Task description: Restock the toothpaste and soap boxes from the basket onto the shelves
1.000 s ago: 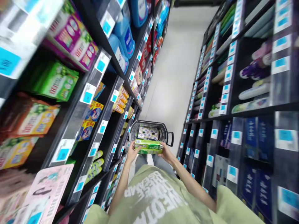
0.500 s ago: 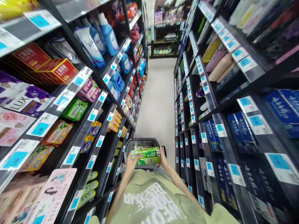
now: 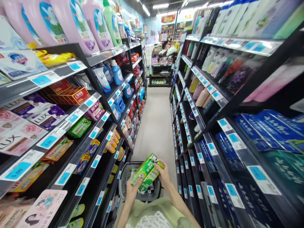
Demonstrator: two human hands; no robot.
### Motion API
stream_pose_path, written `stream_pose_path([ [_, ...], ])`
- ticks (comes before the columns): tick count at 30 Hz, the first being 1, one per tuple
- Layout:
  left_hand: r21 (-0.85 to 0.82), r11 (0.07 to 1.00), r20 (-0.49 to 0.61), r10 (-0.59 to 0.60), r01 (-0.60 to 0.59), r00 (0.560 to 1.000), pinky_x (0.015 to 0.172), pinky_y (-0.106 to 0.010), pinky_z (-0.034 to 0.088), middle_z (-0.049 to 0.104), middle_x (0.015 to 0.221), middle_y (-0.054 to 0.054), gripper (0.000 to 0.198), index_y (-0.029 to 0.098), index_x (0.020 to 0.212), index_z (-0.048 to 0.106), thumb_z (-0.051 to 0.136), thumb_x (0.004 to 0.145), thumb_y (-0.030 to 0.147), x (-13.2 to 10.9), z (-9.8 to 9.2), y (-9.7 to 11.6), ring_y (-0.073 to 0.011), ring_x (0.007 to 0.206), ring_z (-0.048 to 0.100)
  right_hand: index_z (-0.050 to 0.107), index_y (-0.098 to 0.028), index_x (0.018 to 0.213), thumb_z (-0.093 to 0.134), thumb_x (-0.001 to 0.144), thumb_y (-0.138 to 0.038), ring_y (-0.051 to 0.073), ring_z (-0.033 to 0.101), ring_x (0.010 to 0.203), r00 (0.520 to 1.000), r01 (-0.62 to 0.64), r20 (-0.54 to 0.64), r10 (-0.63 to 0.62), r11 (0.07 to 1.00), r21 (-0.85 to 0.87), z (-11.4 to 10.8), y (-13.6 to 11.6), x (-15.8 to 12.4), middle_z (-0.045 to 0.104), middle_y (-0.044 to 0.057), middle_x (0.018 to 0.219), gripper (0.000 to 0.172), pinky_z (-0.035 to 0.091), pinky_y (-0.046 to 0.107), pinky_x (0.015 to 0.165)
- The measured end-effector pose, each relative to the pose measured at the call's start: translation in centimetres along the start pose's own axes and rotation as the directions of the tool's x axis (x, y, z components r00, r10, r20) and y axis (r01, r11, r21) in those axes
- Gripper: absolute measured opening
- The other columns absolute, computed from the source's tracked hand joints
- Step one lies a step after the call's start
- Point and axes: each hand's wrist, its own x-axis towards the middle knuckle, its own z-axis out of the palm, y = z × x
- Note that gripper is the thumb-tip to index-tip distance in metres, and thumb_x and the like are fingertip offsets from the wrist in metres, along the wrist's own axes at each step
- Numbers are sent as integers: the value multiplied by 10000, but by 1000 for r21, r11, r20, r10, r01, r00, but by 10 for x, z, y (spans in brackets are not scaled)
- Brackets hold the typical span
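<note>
I hold a stack of green toothpaste boxes (image 3: pixel 146 171) in both hands, low in the middle of the view. My left hand (image 3: pixel 132 189) grips the lower left end and my right hand (image 3: pixel 162 174) grips the upper right end, so the stack is tilted up to the right. Just beyond and below the boxes stands a dark grey shopping basket (image 3: pixel 123 180) with small packs inside, mostly hidden by my hands.
I stand in a narrow aisle between black shelves. The left shelves (image 3: pixel 78 114) carry soap boxes, detergent bottles and tubes. The right shelves (image 3: pixel 213 126) carry blue boxes and bottles. The pale floor (image 3: pixel 154 126) runs ahead to a display rack (image 3: pixel 161 69) at the aisle's end.
The view has swung upward, from the floor to the length of the aisle. The green boxes went from lying level over the basket to tilting up at the right end.
</note>
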Motion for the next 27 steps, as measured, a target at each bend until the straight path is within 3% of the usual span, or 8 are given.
stream_pose_path([
  [2, 44, 999, 231, 14, -24, 973, 849, -413, 594, 796, 957, -83, 490, 205, 1013, 771, 861, 646, 517, -7, 5, 11, -337, 952, 742, 704, -245, 875, 930, 571, -411, 228, 673, 694, 999, -8, -32, 8, 1000, 7, -4, -13, 4, 740, 19, 832, 414, 555, 351, 650],
  [4, 86, 996, 432, -25, -14, 901, 831, -396, 588, 795, 924, -79, 451, 191, 985, 791, 887, 637, 461, -14, 8, 24, -322, 908, 741, 709, -228, 873, 953, 527, -397, 221, 678, 679, 998, -47, -38, 46, 999, -27, -10, -26, 7, 747, 25, 814, 456, 556, 341, 648],
  [6, 87, 995, 573, -82, 39, 816, 857, -391, 580, 797, 971, -90, 454, 184, 998, 792, 912, 620, 405, -20, 11, 36, -317, 932, 737, 721, -215, 851, 959, 510, -405, 222, 686, 681, 995, -97, -11, 96, 990, -97, -16, -37, 9, 753, 37, 801, 457, 556, 332, 644],
  [8, 50, 989, 636, -138, 137, 759, 913, -398, 571, 791, 1055, -106, 472, 185, 1034, 780, 916, 628, 383, -25, 17, 43, -319, 1008, 729, 732, -203, 819, 951, 526, -422, 228, 694, 694, 987, -145, 47, 156, 972, -183, -20, -43, 11, 757, 52, 802, 426, 555, 329, 641],
  [10, -3, 968, 635, -193, 252, 748, 952, -417, 564, 781, 1112, -127, 495, 172, 1065, 763, 907, 645, 391, -27, 26, 47, -325, 1055, 724, 741, -195, 802, 945, 536, -413, 224, 692, 692, 970, -176, 116, 212, 949, -262, -19, -42, 12, 754, 53, 795, 400, 546, 319, 631],
  [14, -130, 901, 470, -311, 413, 826, 920, -438, 589, 787, 1088, -146, 557, 148, 1067, 740, 923, 595, 382, -29, 44, 50, -323, 973, 753, 746, -191, 791, 947, 524, -371, 203, 674, 668, 956, -187, 150, 252, 918, -351, -11, -24, 10, 746, 37, 774, 380, 530, 310, 622],
  [20, -129, 871, 404, -390, 473, 828, 894, -436, 602, 799, 1020, -145, 565, 123, 1052, 732, 937, 565, 323, -35, 36, 39, -319, 912, 766, 758, -207, 799, 941, 537, -397, 210, 674, 684, 949, -249, 123, 290, 930, -271, -8, 1, 1, 745, 47, 785, 372, 547, 324, 622],
  [27, -143, 861, 402, -401, 489, 823, 891, -449, 613, 792, 1065, -147, 566, 122, 1070, 713, 928, 577, 301, -48, 31, 28, -323, 924, 764, 749, -185, 846, 929, 560, -377, 192, 681, 692, 953, -226, 138, 271, 935, -273, -7, -1, -10, 754, 42, 809, 389, 538, 292, 629],
])
